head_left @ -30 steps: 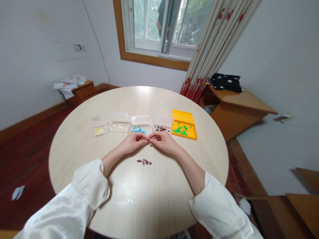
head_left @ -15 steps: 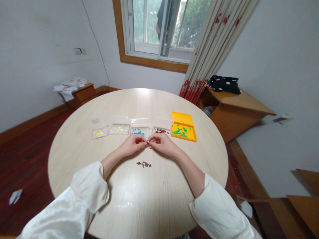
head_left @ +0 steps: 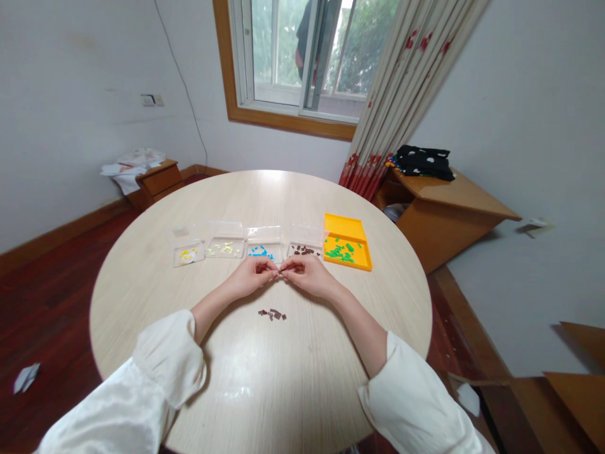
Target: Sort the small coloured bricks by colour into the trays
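Note:
My left hand (head_left: 256, 275) and my right hand (head_left: 305, 273) meet fingertip to fingertip above the round table (head_left: 302, 378). Both are closed in a pinch around a small brown building brick (head_left: 280, 272), mostly covered by the fingers. Nearer to me lies a loose cluster of brown bricks (head_left: 274, 314). Just beyond the right hand, a clear box (head_left: 322, 257) holds more brown pieces (head_left: 305, 250). Past the left hand, blue pieces (head_left: 261, 252) lie in another clear box (head_left: 282, 247).
Further left stand clear boxes with pale yellow pieces (head_left: 228, 247) and bright yellow pieces (head_left: 188, 254). An open orange box (head_left: 344, 223) with green pieces (head_left: 343, 251) stands at right. Behind are a window (head_left: 293, 63), a curtain (head_left: 392, 82) and a wooden cabinet (head_left: 454, 202).
The view has shifted very slightly. Both hands stay pinched together in nearly the same place, and the boxes and the cluster of bricks have not moved.

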The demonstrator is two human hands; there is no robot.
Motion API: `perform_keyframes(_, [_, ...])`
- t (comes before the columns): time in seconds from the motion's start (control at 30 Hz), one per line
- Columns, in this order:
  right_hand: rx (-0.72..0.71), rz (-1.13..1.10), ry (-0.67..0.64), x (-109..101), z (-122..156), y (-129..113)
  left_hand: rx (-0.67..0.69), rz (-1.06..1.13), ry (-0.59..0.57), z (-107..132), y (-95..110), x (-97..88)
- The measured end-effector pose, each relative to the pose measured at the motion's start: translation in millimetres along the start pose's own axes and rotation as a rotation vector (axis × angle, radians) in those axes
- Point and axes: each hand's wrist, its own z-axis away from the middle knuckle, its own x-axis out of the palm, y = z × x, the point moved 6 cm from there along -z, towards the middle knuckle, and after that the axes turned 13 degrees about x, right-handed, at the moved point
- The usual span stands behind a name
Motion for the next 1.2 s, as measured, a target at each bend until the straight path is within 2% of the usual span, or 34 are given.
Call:
perform_keyframes(0.2, [-0.081,0.018,0.224,-19.5,-2.6,-2.7,-0.028,-0.001,0.018,0.5,-1.4,-1.4])
perform_keyframes(0.33, [-0.090,0.066,0.411,-35.2,-3.1,0.2,-0.041,0.011,0.029,0.4,-3.0,-0.9])
perform_keyframes(0.4, [-0.087,0.082,0.458,-39.1,-3.0,1.9,-0.051,0.019,0.033,0.4,-4.0,-0.6])
perform_keyframes(0.67, [-0.071,0.099,0.445,-35.5,-4.6,6.0,-0.070,0.024,0.033,1.0,-2.2,-0.1])
perform_keyframes(0.93, [0.016,0.213,0.508,-41.1,-5.2,9.9,-0.054,0.005,0.016,1.2,-0.5,0.0])
perform_keyframes(1.2, [-0.001,0.279,0.550,-41.5,-3.6,8.8,-0.053,-0.022,0.007,-0.1,-2.1,0.2])
